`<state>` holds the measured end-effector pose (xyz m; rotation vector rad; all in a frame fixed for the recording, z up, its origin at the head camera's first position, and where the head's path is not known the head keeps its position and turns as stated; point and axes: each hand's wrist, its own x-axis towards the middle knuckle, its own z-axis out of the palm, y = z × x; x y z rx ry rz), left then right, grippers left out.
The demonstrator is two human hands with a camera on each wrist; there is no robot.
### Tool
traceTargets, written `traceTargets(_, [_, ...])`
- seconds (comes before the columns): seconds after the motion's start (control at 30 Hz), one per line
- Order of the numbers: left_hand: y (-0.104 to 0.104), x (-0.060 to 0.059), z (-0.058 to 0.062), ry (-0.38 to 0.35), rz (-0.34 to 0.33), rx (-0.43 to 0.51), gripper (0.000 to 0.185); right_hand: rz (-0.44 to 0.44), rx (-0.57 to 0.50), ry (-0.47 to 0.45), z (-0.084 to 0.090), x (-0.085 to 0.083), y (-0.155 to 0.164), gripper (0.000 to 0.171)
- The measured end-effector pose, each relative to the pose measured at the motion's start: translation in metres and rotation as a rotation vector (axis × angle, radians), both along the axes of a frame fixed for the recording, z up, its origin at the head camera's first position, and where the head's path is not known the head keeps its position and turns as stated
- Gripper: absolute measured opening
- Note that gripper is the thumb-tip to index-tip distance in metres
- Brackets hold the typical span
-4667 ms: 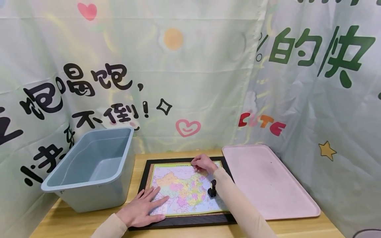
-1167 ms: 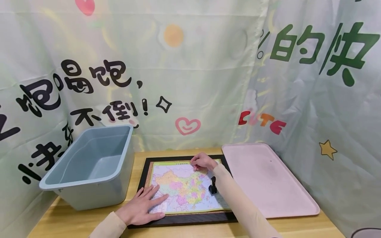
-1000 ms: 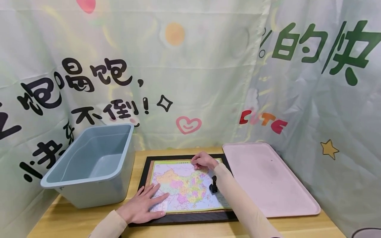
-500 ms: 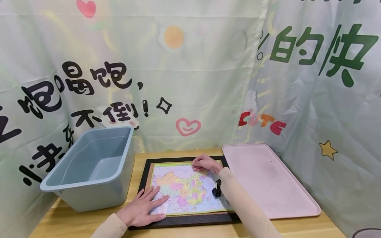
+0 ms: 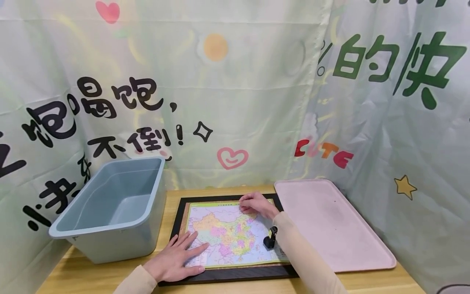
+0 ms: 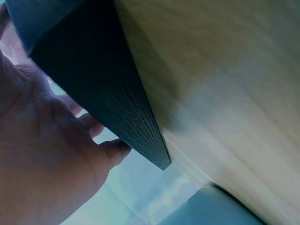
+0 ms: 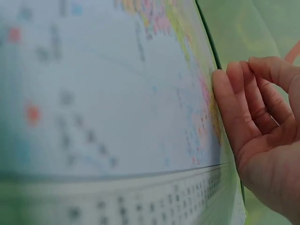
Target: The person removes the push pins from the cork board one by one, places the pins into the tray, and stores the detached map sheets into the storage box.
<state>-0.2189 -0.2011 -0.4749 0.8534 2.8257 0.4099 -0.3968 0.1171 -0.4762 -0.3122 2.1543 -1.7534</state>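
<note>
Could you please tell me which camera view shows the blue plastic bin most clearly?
The head view: the blue plastic bin stands whole on the table's left, beside the map board. The left wrist view may catch a dark corner of it; the right wrist view shows none.

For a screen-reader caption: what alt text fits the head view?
A colourful map puzzle in a black frame lies on a wooden table; the left hand presses flat on its near corner, the right hand touches its far edge. Beside it: grey-blue plastic tub, pink tray.

Pale green printed cloth hangs as walls behind and beside a wooden table.
</note>
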Motion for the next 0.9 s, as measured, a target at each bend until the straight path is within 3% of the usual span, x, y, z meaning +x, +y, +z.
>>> traceTargets(0.3, [0.0, 0.0, 0.001, 0.002, 0.011, -0.005, 0.062, -0.067, 0.049, 0.061, 0.009, 0.009, 0.01, 0.026])
traceTargets(0.6, [0.001, 0.0, 0.0, -0.01, 0.017, -0.006, 0.062, -0.164, 0.119, 0.065, 0.013, 0.008, 0.054, 0.021])
traceTargets(0.73, [0.002, -0.001, 0.001, -0.015, 0.024, -0.01, 0.062, -0.188, 0.104, 0.06, 0.013, 0.008, 0.071, 0.016])
traceTargets(0.9, [0.002, -0.002, 0.0, -0.024, 0.022, -0.011, 0.063, -0.216, 0.101, 0.077, 0.016, 0.014, 0.092, 0.023])
